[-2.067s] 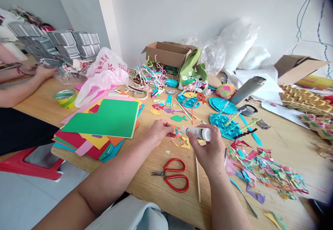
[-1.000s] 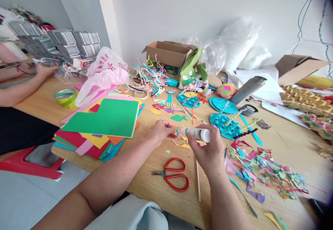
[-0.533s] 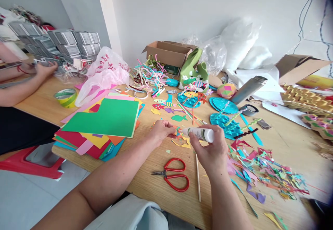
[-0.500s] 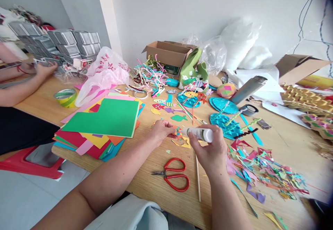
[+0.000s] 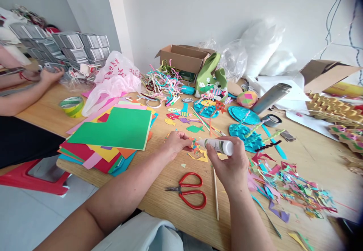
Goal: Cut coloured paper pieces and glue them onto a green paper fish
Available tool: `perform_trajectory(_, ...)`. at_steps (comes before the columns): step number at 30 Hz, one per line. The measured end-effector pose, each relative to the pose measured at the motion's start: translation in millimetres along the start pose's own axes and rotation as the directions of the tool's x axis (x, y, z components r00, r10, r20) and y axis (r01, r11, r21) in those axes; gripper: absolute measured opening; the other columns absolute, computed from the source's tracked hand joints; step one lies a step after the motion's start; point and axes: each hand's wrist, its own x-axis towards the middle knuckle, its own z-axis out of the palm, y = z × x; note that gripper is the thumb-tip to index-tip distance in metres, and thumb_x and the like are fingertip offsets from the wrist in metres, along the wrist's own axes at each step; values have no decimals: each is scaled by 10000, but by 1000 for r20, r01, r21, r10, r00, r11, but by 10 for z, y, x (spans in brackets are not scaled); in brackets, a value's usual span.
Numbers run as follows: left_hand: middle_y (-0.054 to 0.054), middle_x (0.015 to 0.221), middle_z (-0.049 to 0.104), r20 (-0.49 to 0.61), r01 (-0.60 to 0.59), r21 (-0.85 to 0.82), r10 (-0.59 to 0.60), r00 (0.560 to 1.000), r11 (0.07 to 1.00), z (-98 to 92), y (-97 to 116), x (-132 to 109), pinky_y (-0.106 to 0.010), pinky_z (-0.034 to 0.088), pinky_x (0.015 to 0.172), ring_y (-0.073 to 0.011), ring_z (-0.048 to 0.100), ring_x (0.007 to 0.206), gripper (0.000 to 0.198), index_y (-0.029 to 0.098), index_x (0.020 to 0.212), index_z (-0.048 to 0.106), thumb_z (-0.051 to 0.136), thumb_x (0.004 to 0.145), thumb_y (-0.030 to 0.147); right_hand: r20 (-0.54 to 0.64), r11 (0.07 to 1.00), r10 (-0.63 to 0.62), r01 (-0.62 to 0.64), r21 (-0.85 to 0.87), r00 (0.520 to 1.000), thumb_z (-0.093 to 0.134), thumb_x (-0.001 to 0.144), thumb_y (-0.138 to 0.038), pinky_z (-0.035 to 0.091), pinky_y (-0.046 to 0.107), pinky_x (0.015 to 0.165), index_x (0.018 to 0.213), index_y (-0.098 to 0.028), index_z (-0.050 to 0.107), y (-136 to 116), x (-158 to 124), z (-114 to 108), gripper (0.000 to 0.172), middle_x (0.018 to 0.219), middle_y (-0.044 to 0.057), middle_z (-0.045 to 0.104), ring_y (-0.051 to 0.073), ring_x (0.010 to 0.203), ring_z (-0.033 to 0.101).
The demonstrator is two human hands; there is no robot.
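Note:
My right hand (image 5: 231, 164) is wrapped round a white glue bottle (image 5: 218, 145), which lies almost level with its nozzle toward the left. My left hand (image 5: 178, 145) pinches a small orange paper cutout with coloured spots (image 5: 194, 144), right at the nozzle. Whether the nozzle touches the paper I cannot tell. Beneath the cutout lies a yellow paper scrap (image 5: 202, 156). Red-handled scissors (image 5: 188, 190) rest in front of me, beside a thin wooden stick (image 5: 216, 194). Beyond my hands lie several paper fish, among them a green fish (image 5: 195, 128).
Coloured paper sheets (image 5: 121, 126) are stacked at left, near yellow tape (image 5: 72, 106). Paper scraps (image 5: 297, 186) spread at right. Blue egg-carton pieces (image 5: 245, 136) and a metal flask (image 5: 271, 97) stand behind. Another person's hand (image 5: 51, 75) is at far left.
Both hands stay nearly in place, with the bottle nozzle still at the orange cutout. At far left the other person's hand has shifted slightly.

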Motion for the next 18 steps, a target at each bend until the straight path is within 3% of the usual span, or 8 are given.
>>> perform_trajectory(4,0,550,603,-2,-6,-3,6,1000,1000,-7,-5,10,-241,528,528,-98,592,483,161,91,573,563,692,623,10,-40,999,41,-40,19,998,688,749,-320,437,271,585,906,-213,526,18,-11,0,249,795,-1,570,142,642,540)
perform_trajectory(6,15,537,583,-5,-13,-7,12,1000,1000,-19,-13,21,-255,535,539,-98,588,474,182,98,566,551,707,616,19,-125,995,99,-96,27,987,701,728,-339,445,286,601,899,-207,538,40,-4,-14,270,804,11,576,158,666,554)
perform_trajectory(10,16,546,580,-5,-4,-23,4,1000,1000,-49,-25,46,-272,542,551,-111,601,487,196,111,577,530,707,627,43,-280,957,273,-289,-20,920,717,687,-381,414,303,574,912,-196,553,151,58,-79,335,770,17,591,166,606,543)
perform_trajectory(13,6,566,600,-15,-6,-40,6,1000,999,-63,-31,63,-267,540,547,-120,617,502,198,120,594,523,709,621,57,-232,908,349,-389,-156,908,707,646,-364,362,304,550,856,-206,553,318,103,-123,305,736,14,567,182,603,508)
perform_trajectory(18,17,551,591,-21,-39,-61,38,999,997,-73,-39,87,-256,534,528,-122,617,482,178,119,574,524,691,603,64,-83,822,394,-392,-413,915,624,625,-279,345,310,568,771,-217,505,676,36,-138,199,792,26,495,182,623,458)
